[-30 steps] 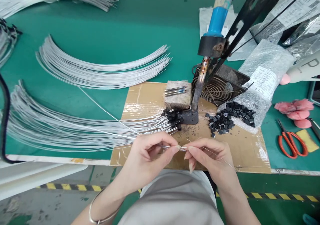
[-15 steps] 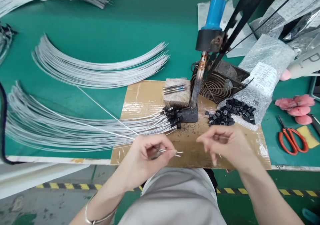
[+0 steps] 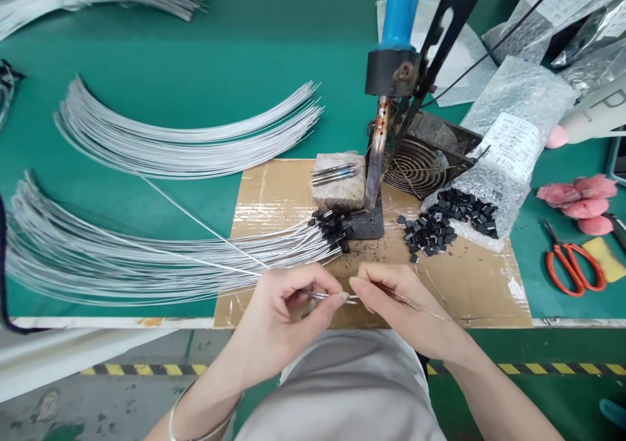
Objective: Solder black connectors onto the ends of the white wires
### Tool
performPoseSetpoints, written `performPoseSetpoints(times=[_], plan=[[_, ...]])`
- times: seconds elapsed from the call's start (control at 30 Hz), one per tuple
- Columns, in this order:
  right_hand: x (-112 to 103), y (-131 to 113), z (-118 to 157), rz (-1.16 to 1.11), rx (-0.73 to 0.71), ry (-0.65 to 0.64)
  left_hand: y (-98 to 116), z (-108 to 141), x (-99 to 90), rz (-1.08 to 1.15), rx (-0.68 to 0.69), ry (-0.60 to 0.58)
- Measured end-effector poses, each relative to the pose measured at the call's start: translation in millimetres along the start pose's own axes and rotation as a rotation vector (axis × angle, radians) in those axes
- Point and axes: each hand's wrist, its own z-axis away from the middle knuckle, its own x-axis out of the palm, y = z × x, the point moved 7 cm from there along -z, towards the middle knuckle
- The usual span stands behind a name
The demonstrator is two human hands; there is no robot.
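My left hand [image 3: 303, 314] is closed in a pinch on a few white wires [image 3: 320, 294], whose short ends stick out past the thumb and forefinger. My right hand [image 3: 398, 307] is closed, its thumb and forefinger right at those wire ends. A thin, silvery wire [image 3: 415, 305] runs out from between its fingers and back over the hand; its full length is hard to make out. Behind the left hand lies a bundle of long white wires [image 3: 171, 261] with black connectors [image 3: 332, 229] on their right ends. A soldering iron [image 3: 376, 147] stands tip down in front of me.
Loose black connector housings [image 3: 430, 232] spill from a bubble-wrap bag [image 3: 513, 128] on the right. Beyond are a fan [image 3: 415, 167], a block [image 3: 337, 196] with metal tips and another wire bundle [image 3: 195, 144]. Orange-handled scissors [image 3: 570, 265] lie at the right. Cardboard [image 3: 479, 291] covers the table front.
My right hand has moved left from near the black housings, and its fingers have closed at the wire ends. My left hand keeps its pinch. The view has shifted slightly.
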Motion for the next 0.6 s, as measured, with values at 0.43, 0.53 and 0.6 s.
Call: performPoseSetpoints(times=[0.43,0.53,0.6], plan=[[-32.9,-2.8,15.1,0.039,-0.117,0.425,-18.4,2.5,-6.6,0.158,-0.147,0.028],[-22.8,-2.3,13.2,-0.047,-0.133,0.334,-19.1,0.9,-5.6,0.173,-0.152,0.025],[-15.7,-2.0,12.8,-0.118,-0.147,0.31,-19.7,0.5,-5.1,0.173,-0.152,0.03]])
